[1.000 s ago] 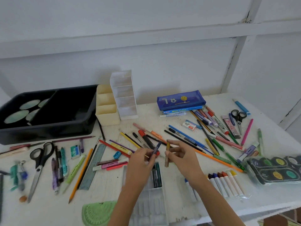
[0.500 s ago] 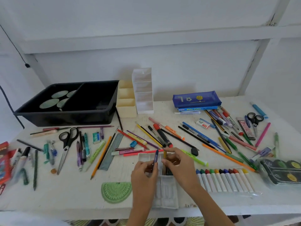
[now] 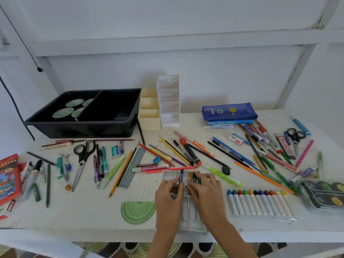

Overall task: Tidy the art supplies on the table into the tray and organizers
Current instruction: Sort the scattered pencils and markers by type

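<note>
The crowded desk (image 3: 204,131) carries the black tray (image 3: 81,125) back left; the white case (image 3: 168,175) lies at its front edge; my left grip (image 3: 168,198) pinches the blue crayon (image 3: 181,176) over it; the right grip (image 3: 204,190) covers seated crayons, pinching or pressing I cannot tell; a tilted entry could jam, or shove the case off the edge

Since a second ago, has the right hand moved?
Yes. The right hand has come down, from above the far end of the white crayon tray onto it.

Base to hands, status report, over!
Left hand pinches blue crayon. Right hand on crayons in white case, grip unclear. Neon pink pen lies just beyond case.
</note>
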Demonstrator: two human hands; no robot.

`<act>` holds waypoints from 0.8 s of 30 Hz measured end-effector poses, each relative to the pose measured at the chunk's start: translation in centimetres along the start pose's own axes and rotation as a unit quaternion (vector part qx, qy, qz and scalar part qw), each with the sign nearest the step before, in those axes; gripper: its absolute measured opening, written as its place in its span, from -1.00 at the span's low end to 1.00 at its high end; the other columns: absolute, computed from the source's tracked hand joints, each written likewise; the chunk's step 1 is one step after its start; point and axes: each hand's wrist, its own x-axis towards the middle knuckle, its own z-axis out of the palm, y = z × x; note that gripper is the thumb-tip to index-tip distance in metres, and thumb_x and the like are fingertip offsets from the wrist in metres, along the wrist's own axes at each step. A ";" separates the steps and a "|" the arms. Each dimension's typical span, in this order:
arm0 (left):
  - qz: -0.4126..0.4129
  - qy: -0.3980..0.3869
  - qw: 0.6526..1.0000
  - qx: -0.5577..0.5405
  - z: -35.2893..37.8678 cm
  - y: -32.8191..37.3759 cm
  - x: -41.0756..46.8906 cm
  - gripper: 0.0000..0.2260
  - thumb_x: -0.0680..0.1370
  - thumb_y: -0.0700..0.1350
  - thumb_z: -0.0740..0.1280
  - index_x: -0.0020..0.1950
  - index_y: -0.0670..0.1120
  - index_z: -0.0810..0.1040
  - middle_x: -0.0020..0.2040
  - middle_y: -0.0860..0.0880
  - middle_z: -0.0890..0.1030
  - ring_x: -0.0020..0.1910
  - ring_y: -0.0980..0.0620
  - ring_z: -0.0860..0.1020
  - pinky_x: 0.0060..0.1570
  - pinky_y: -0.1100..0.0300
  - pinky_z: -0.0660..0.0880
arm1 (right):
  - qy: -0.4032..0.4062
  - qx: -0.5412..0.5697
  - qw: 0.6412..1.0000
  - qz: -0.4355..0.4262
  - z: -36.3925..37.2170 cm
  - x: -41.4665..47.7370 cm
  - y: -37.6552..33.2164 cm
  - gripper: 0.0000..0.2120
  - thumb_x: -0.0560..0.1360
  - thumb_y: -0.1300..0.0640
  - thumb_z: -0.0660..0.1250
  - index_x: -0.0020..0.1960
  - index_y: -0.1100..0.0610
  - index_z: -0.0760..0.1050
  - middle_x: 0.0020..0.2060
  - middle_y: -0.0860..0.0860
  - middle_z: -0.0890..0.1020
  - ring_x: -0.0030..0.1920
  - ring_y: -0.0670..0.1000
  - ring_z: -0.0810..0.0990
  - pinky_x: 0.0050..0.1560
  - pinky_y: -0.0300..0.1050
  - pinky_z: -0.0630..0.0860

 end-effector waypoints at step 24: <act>0.155 -0.081 0.932 0.317 1.5 -1.8 0.4 -0.61 0.53 -0.03 0.07 0.27 -0.04 0.53 0.34 -0.05 0.47 0.43 -0.01 0.18 0.40 0.09 -0.03 | -0.044 0.043 0.997 0.052 -0.1 -0.7 -0.8 -0.61 0.41 0.13 0.08 0.01 0.14 0.65 0.00 0.04 0.68 0.01 0.08 0.63 -0.07 -0.06 0.57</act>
